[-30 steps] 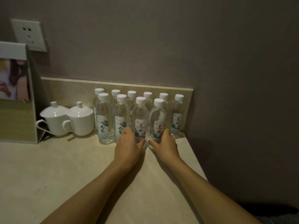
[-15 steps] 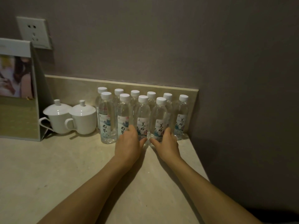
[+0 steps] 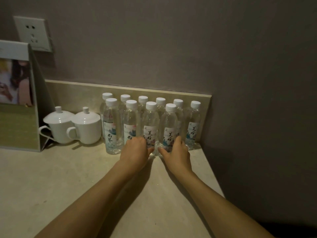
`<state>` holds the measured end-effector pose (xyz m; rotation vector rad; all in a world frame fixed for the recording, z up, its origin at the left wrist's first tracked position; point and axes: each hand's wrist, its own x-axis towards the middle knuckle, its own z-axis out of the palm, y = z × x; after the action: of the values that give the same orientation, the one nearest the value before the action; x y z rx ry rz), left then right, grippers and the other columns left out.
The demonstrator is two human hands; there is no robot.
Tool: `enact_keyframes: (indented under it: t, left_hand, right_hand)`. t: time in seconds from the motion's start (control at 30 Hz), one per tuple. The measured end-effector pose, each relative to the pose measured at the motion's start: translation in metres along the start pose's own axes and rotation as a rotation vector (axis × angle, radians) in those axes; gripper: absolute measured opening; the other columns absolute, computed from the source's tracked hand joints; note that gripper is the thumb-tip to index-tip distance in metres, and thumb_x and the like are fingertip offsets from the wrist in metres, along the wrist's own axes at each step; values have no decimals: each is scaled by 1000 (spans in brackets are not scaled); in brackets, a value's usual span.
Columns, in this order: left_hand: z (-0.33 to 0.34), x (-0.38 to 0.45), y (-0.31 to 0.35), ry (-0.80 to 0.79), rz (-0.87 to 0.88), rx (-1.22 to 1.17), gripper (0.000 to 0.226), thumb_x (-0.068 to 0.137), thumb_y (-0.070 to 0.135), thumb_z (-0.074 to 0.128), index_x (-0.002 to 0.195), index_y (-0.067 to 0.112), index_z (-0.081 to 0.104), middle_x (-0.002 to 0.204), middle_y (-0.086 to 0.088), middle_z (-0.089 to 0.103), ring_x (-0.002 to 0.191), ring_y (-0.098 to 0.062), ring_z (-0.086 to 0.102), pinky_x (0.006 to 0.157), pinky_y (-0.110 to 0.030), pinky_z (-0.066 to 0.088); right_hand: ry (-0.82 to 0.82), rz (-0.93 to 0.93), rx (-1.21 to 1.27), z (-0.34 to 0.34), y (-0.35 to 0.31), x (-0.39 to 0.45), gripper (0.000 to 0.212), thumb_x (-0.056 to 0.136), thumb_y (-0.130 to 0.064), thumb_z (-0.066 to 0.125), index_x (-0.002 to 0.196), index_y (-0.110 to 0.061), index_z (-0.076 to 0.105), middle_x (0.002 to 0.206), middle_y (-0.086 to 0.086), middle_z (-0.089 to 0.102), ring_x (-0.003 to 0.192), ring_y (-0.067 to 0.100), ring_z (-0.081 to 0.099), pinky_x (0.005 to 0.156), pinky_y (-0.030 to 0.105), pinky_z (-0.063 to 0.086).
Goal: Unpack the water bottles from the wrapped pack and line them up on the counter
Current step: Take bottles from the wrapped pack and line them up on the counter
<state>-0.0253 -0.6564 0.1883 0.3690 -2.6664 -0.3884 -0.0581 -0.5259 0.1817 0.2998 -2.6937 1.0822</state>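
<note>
Head cam: 10 clear plastic water bottles w/ white caps [image 3: 151, 127] stand upright in 2 rows by the beige back ledge [image 3: 82, 93]. Left hand [image 3: 135, 152] & right hand [image 3: 176, 152] rest loose against the front row's bottoms, just in front, gripping nothing.

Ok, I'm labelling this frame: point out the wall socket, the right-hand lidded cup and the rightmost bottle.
wall socket [image 3: 32, 33], head view, middle of its faceplate
right-hand lidded cup [image 3: 89, 129], head view, its body
rightmost bottle [image 3: 193, 129], head view, its label
</note>
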Motion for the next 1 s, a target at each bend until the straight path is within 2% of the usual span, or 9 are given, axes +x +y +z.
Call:
enact_keyframes:
  t: [0.17,0.37,0.5,0.67,0.83,1.0]
  left_hand:
    - [5,-2,-1,11,1,-81,34,90,39,64,109,10,63,99,-7,69,89,-21,67,81,-37,59]
    - [8,-2,-1,5,3,-79,35,93,39,61,107,8,64,99,-8,67,88,-22,65,80,-36,57]
    - [8,-1,-2,-6,9,-42,36,94,40,59,108,7,63,100,-9,66,90,-24,64,82,-37,55]
    - [4,3,0,-93,41,92,36,98,40,52,101,8,70,90,-10,66,88,-27,67,78,-38,56]
    - [5,1,-1,-87,21,103,39,98,42,51,100,8,70,92,-10,68,87,-26,66,75,-35,52]
    - [3,0,-2,-111,14,69,38,98,41,50,103,9,69,96,-12,70,89,-27,67,83,-41,56]
  right_hand:
    - [53,-3,-27,4,-1,-1,62,85,-44,67,130,-13,39,129,9,53,113,27,57,84,36,52]
    - [74,-6,-49,5,0,-2,60,85,-44,66,128,-12,40,127,10,54,111,28,58,80,34,50]
    - [51,-14,-46,5,-1,0,60,86,-43,66,129,-11,39,129,11,52,112,28,57,82,36,52]
    - [-3,4,-47,3,-4,3,65,87,-43,64,134,-8,35,135,14,49,119,32,52,91,45,51]
    - [22,2,-49,4,-4,-1,59,88,-42,65,128,-8,39,130,14,52,115,32,56,87,42,52]
    - [34,-3,-38,5,-4,-1,62,87,-41,66,131,-8,38,133,14,51,117,31,55,88,39,50]
